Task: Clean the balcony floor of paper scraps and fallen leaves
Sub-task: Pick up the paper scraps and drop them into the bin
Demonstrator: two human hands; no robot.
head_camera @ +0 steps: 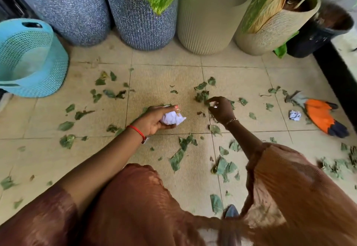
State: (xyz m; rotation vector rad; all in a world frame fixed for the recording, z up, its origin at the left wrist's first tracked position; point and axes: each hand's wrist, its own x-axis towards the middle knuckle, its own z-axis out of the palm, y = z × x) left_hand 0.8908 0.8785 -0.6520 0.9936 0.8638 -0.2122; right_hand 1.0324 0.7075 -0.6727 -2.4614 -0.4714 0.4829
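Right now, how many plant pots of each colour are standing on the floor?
Blue pots: 2
Cream pots: 2
Black pot: 1
Total: 5 pots

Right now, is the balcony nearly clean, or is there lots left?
Lots left. Done so far: one crumpled white paper ball is off the floor, gripped in the left hand. In hand: the right hand reaches into torn green leaf scraps. Left: a second crumpled paper ball near the orange glove, and leaves scattered across the beige tiled floor.
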